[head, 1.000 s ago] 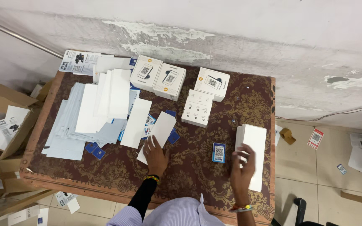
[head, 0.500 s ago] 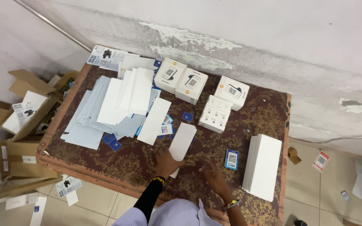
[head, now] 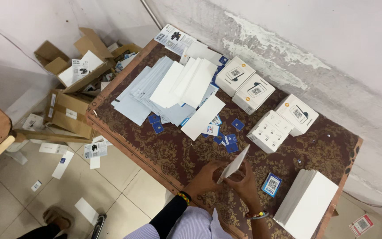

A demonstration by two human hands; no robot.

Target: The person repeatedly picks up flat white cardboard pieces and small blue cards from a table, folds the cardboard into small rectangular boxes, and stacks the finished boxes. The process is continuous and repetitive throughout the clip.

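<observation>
White envelope (head: 234,163) is gripped at lower centre of the frame, long axis tilted up-right; left hand (head: 208,179) is closed on its lower end, right hand (head: 246,183) fingers pinched beneath. Blue card (head: 272,184) lies just right.

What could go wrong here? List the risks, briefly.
1. The tall stack of white sheets sits at the table's edge and could slide off.
2. The small blue card lies close to the right hand and might get knocked.
3. Both hands hold one white sheet upright; it could bend.
</observation>
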